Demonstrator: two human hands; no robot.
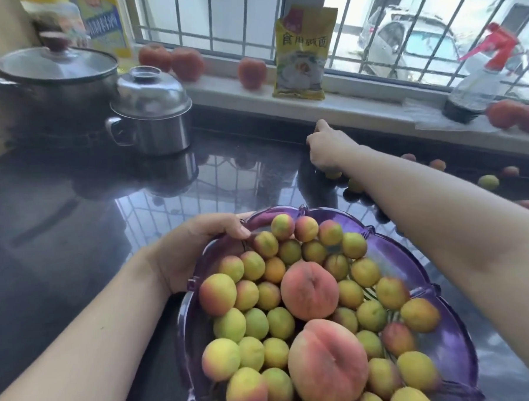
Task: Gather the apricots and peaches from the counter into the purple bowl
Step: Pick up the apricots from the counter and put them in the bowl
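The left hand (pixel 195 253) grips the purple bowl (pixel 448 341) by its far-left rim, thumb over the edge. The right hand (pixel 328 148) reaches to the counter (pixel 74 225) back edge, fingers curled over a partly hidden apricot (pixel 333 174). Loose apricots (pixel 488 182) lie rightward; dark counter stretches open leftward.

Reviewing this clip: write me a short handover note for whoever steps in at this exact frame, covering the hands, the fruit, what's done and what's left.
Left hand grips the rim of the purple bowl, thumb over the edge.
Right hand is stretched out to the back of the counter, fingers down at a small fruit; whether it has hold of it is hidden.
Done: the bowl holds two peaches and a heap of apricots.
Left: loose apricots lie scattered on the counter to the right, near the right forearm.
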